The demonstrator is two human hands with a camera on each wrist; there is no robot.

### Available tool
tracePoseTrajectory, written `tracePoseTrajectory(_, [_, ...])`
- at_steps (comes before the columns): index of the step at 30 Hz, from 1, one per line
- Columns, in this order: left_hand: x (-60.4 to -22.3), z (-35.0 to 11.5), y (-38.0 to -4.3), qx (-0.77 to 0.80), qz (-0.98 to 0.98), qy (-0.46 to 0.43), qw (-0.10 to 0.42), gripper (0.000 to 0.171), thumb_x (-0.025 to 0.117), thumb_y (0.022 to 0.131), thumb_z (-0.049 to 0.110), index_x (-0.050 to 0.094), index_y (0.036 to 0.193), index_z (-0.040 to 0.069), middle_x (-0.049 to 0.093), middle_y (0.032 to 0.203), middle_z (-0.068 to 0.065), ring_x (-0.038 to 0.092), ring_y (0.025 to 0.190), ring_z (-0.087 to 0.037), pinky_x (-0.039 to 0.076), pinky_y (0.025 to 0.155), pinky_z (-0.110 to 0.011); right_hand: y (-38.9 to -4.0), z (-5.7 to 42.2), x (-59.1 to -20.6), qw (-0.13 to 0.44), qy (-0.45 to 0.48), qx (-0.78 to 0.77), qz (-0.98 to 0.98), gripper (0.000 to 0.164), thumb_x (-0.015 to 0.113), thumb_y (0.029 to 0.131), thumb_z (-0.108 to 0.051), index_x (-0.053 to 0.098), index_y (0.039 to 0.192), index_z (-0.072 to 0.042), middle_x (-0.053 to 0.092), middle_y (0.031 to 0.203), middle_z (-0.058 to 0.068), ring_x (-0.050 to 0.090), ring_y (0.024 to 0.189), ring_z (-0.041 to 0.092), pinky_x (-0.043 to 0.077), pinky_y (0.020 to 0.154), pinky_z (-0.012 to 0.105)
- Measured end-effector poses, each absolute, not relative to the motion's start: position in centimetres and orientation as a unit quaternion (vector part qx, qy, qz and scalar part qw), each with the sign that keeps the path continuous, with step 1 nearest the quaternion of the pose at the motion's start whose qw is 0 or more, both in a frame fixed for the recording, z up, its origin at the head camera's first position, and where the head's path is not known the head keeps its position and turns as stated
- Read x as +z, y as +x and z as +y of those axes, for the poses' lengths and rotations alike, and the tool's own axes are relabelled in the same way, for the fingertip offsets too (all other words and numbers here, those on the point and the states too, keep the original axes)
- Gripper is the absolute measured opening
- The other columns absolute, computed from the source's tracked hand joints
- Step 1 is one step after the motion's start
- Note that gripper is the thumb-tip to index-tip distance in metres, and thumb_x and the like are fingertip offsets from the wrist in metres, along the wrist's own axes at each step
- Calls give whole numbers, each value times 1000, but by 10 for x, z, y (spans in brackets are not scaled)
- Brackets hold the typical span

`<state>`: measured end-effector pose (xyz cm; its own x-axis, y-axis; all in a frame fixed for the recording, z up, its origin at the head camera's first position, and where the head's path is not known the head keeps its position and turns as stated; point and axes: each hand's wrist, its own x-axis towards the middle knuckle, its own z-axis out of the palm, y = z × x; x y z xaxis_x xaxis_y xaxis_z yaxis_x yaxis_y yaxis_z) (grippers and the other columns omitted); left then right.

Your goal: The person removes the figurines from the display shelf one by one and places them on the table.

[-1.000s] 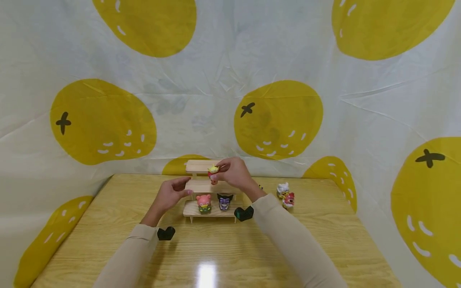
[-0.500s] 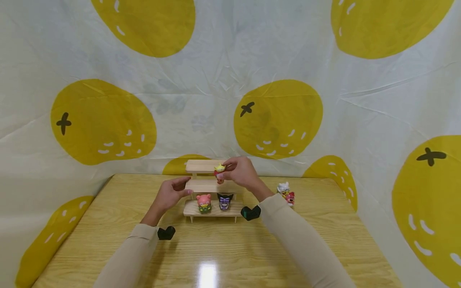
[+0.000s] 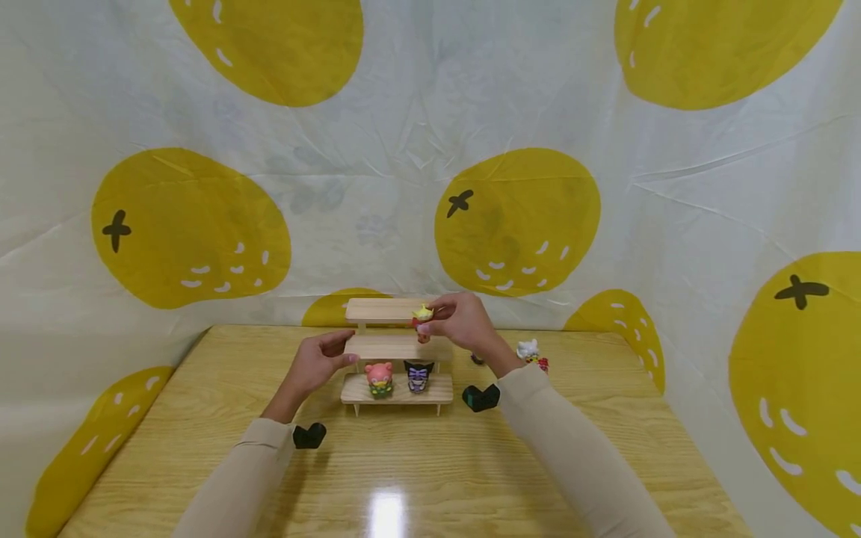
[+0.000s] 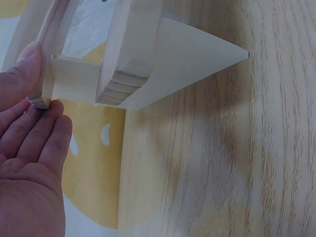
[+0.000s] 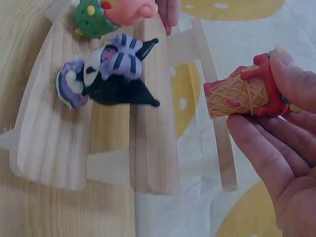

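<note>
Over 1 second, we see the right hand (image 3: 464, 326) carry its pinched cone figurine (image 5: 238, 93) rightward along the shelf (image 3: 383, 347), farther from the left hand (image 3: 315, 366); beyond the carrying fingers (image 5: 261, 150), the sleeve (image 3: 572, 441) now covers more of a red figurine (image 3: 542, 365).

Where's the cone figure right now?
Head view: the cone figure is pinched in the right grip, toward the right end of the stand, above the black-and-purple figure on the bottom shelf.
</note>
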<state>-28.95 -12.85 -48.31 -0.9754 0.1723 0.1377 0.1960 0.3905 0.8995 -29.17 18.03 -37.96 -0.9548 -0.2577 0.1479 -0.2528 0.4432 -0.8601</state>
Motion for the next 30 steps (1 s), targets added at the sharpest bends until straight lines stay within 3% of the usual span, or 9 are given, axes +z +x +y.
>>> tracePoseTrajectory(30, [-487, -130, -293, -541, -832, -116, 17, 57, 77, 96, 17, 58, 148, 4, 57, 153, -18, 58, 140, -37, 53, 110, -49, -292, 212, -382, -1, -122, -513, 850, 36, 84, 88, -10, 75, 121, 2, 79, 110, 21, 78, 99, 27, 67, 85, 39])
